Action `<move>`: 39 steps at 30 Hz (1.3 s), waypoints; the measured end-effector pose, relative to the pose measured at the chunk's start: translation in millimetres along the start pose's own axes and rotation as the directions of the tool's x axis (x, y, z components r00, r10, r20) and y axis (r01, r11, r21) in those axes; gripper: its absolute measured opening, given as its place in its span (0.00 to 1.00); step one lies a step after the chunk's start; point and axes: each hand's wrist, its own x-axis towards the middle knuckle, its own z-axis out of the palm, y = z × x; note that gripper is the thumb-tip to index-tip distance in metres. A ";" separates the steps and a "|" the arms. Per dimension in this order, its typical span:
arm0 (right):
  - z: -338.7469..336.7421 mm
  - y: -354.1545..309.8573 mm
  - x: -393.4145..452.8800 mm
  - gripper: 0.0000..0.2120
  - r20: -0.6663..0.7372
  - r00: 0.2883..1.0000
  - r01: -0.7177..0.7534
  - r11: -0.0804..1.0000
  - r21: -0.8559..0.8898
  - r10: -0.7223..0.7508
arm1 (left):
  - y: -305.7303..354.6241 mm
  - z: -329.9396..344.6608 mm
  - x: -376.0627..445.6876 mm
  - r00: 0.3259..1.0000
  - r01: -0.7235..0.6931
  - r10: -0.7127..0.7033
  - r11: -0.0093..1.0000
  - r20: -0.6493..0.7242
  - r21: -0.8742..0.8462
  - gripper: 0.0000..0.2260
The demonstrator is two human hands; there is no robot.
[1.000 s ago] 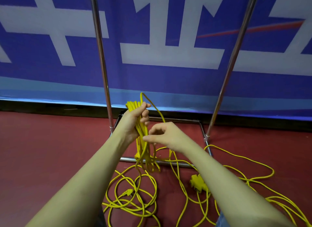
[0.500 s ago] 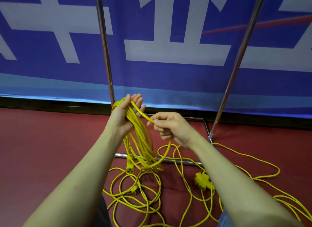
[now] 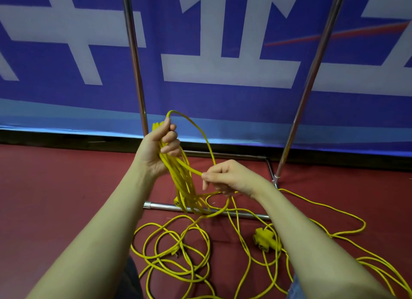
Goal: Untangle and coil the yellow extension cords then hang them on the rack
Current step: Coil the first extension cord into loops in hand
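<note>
Nearest, at about six o'clock, loose loops of thin yellow extension cord lie tangled on the dark red floor, with more slack trailing off toward four o'clock past a chunky yellow multi-outlet socket block. Just beyond, at centre, the right hand pinches a strand of that cord between thumb and forefinger, its other fingers curled under; the strand arcs up and over from there to the left hand. At about eleven o'clock from the right hand, the left hand has its fingers wrapped tight round the top of a hanging bundle of gathered yellow coils, which droops to the rack's near base bar. Farther off stands the chrome tubular rack, its two uprights rising at twelve and one o'clock from a rectangular floor frame; its hanging rail is out of view. Behind it hangs a blue banner with large white lettering.

Judging by this, coiling is in hand and roughly midway: one bundle is forming, much cord is still on the floor, nothing seen hung. The next move likely calls for sliding the right hand along the strand, drawing up slack, and laying another even loop into the left hand's grip without dragging floor tangles along.
</note>
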 end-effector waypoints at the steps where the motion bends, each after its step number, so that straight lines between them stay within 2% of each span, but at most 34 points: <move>1: -1.3 -1.6 -2.7 0.13 0.040 0.999 0.005 1.000 -0.015 -0.004 | 0.0 1.7 -2.0 1.000 -0.007 0.008 1.000 -0.021 0.028 0.19; 3: -4.3 -6.7 -6.7 0.13 0.102 0.995 0.013 1.000 -0.026 -0.011 | -0.6 1.9 -3.8 0.996 -0.031 0.035 0.998 -0.080 0.058 0.18; 6: -7.7 -12.3 -9.0 0.13 0.160 0.987 0.010 1.000 -0.024 -0.006 | -3.8 7.4 -3.0 0.982 -0.065 0.083 0.991 -0.169 0.114 0.07; 8: -6.7 -13.5 -9.0 0.13 0.205 0.979 0.013 0.999 -0.039 -0.004 | -4.4 8.2 -0.8 0.982 -0.068 0.077 0.996 -0.174 0.056 0.11; 10: -4.1 -11.4 -8.0 0.13 0.197 0.980 0.017 0.999 -0.047 -0.007 | -0.4 1.9 2.6 0.992 -0.023 0.005 0.989 -0.127 -0.143 0.11; 11: -3.2 -9.1 -6.6 0.13 0.163 0.987 0.021 0.999 -0.045 -0.013 | 1.7 -3.2 4.5 0.997 0.033 -0.049 0.970 -0.061 -0.241 0.10; 13: -2.9 -3.9 -4.6 0.12 0.076 0.997 0.030 0.999 -0.044 -0.027 | 4.9 -12.4 7.0 0.986 0.157 -0.134 0.942 0.096 -0.296 0.14; 15: -4.6 1.1 -3.8 0.09 0.021 0.999 0.038 0.997 -0.069 -0.037 | 8.0 -19.1 5.8 0.978 0.176 -0.144 0.959 0.152 -0.221 0.19; 18: -9.4 8.3 -4.2 0.07 -0.016 0.999 0.032 0.996 -0.088 -0.034 | 8.7 -8.9 -0.4 0.957 0.180 -0.147 0.977 0.250 -0.115 0.18; 20: -13.2 13.8 -3.8 0.08 -0.066 0.997 0.039 0.996 -0.085 -0.045 | 9.2 3.7 -8.7 0.992 0.055 -0.063 0.996 0.109 0.069 0.15; 22: -16.1 17.7 -3.4 0.08 -0.120 0.991 0.042 0.995 -0.085 -0.052 | 10.3 7.5 -13.1 1.000 -0.017 0.015 0.993 0.018 0.119 0.14; 23: -16.9 18.7 -3.0 0.09 -0.132 0.990 0.040 0.995 -0.086 -0.051 | 11.0 5.9 -11.5 0.999 -0.004 0.001 0.998 0.052 0.067 0.13; 25: -16.8 19.0 -2.6 0.08 -0.117 0.992 0.041 0.996 -0.082 -0.050 | 8.8 1.7 -5.8 0.977 0.085 -0.068 0.994 0.203 -0.075 0.12; 26: -15.7 19.0 -2.0 0.08 -0.092 0.994 0.044 0.996 -0.076 -0.051 | 10.2 1.3 -4.8 0.969 0.120 -0.089 0.985 0.231 -0.126 0.14; 28: -13.2 19.4 -0.1 0.08 -0.052 0.997 0.051 0.995 -0.083 -0.056 | 11.3 -3.3 -1.6 0.957 0.143 -0.092 0.975 0.274 -0.173 0.19; 32: -14.0 23.0 3.1 0.07 -0.065 0.996 0.061 0.992 -0.113 -0.069 | 2.6 -11.5 3.6 0.893 0.227 -0.117 0.951 0.435 -0.210 0.19; 34: -16.3 26.1 3.0 0.07 -0.075 0.995 0.051 0.991 -0.127 -0.061 | 1.5 -5.9 0.6 0.929 0.161 -0.105 0.978 0.355 -0.131 0.16; 36: -19.0 29.7 2.1 0.09 -0.123 0.992 0.024 0.991 -0.132 -0.040 | -0.7 1.1 -3.1 0.988 -0.007 0.000 0.999 0.154 0.046 0.12; 37: -20.3 31.0 2.2 0.10 -0.171 0.985 0.007 0.992 -0.127 -0.029 | -0.1 2.5 -3.5 0.995 -0.039 0.031 0.995 0.095 0.088 0.10; 38: -21.2 32.4 2.7 0.12 -0.230 0.973 -0.012 0.993 -0.121 -0.017 | 0.6 2.1 -2.0 0.994 -0.025 0.018 0.998 0.111 0.056 0.08; 39: -21.2 33.5 3.7 0.13 -0.290 0.957 -0.035 0.991 -0.128 -0.004 | 1.3 -0.4 0.9 0.981 0.031 -0.025 0.999 0.192 -0.032 0.06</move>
